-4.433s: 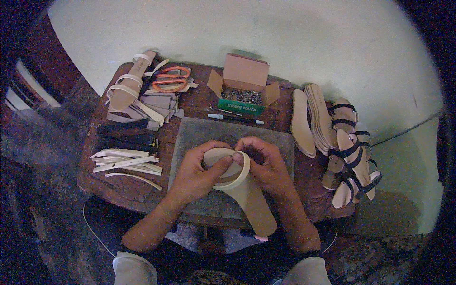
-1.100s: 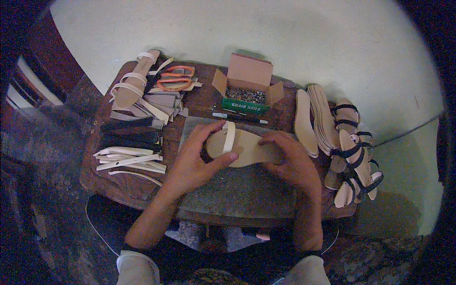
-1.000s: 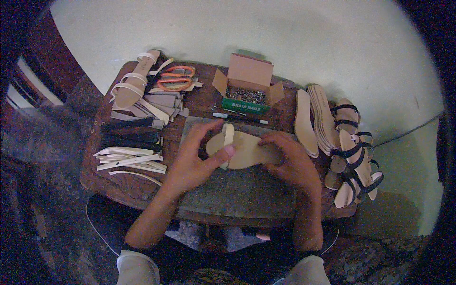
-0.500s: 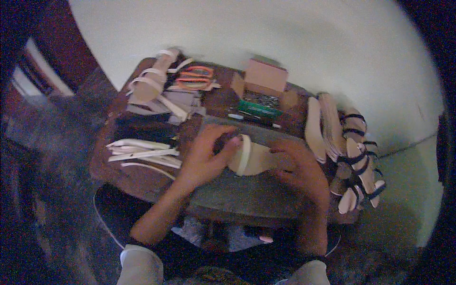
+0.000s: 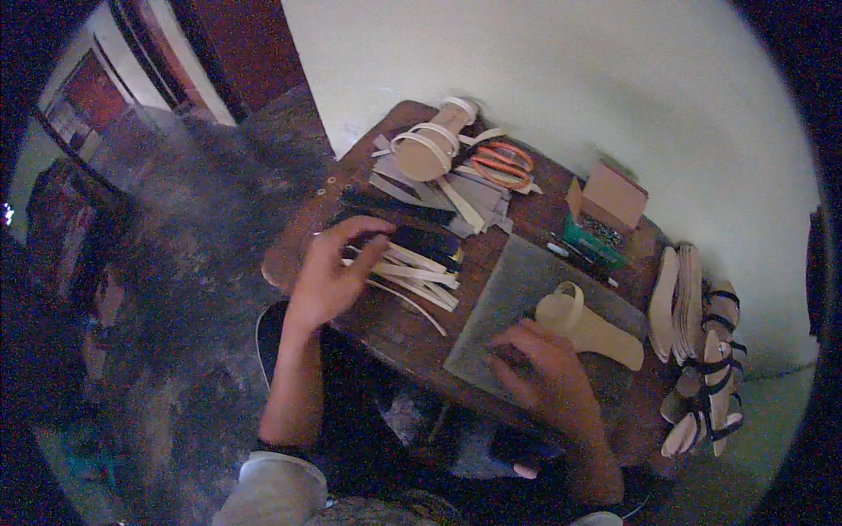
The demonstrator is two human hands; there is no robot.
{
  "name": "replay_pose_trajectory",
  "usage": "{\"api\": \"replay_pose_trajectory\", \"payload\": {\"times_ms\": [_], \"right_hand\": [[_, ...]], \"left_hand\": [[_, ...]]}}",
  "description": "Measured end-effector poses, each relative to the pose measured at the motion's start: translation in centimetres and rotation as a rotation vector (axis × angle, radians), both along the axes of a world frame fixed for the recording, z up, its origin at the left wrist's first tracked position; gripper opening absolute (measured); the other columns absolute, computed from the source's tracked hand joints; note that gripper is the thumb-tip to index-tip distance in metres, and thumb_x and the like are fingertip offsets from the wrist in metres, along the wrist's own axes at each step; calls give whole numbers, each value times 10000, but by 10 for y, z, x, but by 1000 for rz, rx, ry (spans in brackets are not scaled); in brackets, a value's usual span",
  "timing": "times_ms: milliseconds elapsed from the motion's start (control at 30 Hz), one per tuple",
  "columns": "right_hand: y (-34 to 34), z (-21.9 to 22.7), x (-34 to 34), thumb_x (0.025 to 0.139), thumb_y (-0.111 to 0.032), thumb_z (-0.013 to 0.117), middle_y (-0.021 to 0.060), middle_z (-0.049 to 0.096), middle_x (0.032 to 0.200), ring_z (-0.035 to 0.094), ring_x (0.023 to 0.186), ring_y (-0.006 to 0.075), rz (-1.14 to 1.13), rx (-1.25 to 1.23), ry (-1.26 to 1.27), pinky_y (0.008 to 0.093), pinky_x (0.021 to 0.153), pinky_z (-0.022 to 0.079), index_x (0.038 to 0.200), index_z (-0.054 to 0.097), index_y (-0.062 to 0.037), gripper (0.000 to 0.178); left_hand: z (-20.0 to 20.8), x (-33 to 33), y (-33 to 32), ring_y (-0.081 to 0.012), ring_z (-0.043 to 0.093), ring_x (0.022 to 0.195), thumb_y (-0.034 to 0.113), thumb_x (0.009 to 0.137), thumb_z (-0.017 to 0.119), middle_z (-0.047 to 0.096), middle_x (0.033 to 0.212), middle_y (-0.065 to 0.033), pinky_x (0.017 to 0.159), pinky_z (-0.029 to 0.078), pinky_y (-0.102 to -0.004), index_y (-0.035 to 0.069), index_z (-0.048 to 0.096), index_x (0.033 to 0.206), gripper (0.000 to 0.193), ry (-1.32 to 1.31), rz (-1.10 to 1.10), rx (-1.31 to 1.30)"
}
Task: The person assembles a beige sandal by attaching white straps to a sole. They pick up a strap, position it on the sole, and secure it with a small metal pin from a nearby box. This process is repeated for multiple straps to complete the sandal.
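A beige sandal sole (image 5: 607, 340) with a single pale strap looped over its front lies on the grey slab (image 5: 496, 302). My right hand (image 5: 545, 366) hovers just to the near left of the sole, its fingers loosely bent and apart, nothing visible in them. Farther left, my left hand (image 5: 326, 270) is above the left end of a bundle of cream straps (image 5: 414, 279). Its thumb and forefinger are spread. Whether its fingertips touch the straps or the black strips (image 5: 427, 243) behind them, I cannot tell.
Scissors with orange handles (image 5: 503, 165) and a strapped sandal (image 5: 427, 151) lie on grey pieces at the back. A small open box (image 5: 596, 235) holds dark bits, with pens (image 5: 581, 263) before it. Stacked soles (image 5: 688, 302) and black-strapped sandals (image 5: 717, 377) line the right.
Both hands have let go of the strapped sole, which rests on the slab. My left hand has moved left to the cream straps; my right hand has drawn back. The view has turned left.
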State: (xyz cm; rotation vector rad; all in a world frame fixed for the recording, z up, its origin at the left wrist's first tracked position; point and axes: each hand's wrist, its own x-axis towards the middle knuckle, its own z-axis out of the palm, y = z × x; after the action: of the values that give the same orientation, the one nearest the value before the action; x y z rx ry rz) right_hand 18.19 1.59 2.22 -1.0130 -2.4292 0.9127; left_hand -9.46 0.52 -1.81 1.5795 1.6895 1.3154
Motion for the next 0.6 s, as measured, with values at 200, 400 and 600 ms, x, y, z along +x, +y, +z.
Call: {"api": "replay_pose_trajectory", "payload": {"times_ms": [200, 400, 600], "right_hand": [[42, -36, -57, 761, -97, 656, 142, 575, 811, 597, 748, 282, -36, 165, -30, 368, 665, 479, 887, 587, -16, 165], [54, -53, -78, 751, -80, 663, 143, 574, 828, 604, 717, 271, -122, 153, -80, 354, 658, 489, 933, 575, -23, 210], [62, -61, -70, 743, -78, 678, 128, 575, 818, 603, 705, 254, -85, 120, -28, 347, 646, 488, 919, 581, -26, 208]], "left_hand": [[-38, -56, -3, -243, 626, 805, 140, 798, 620, 662, 886, -116, 742, 471, -325, 59, 647, 963, 186, 198, 225, -101], [-43, -66, -7, -314, 606, 867, 134, 767, 644, 637, 924, -134, 789, 467, -389, 76, 649, 924, 168, 241, 181, -268], [-33, -46, -1, -319, 558, 960, 110, 740, 653, 582, 948, -136, 827, 445, -409, 75, 652, 904, 168, 391, -41, -148]]}}
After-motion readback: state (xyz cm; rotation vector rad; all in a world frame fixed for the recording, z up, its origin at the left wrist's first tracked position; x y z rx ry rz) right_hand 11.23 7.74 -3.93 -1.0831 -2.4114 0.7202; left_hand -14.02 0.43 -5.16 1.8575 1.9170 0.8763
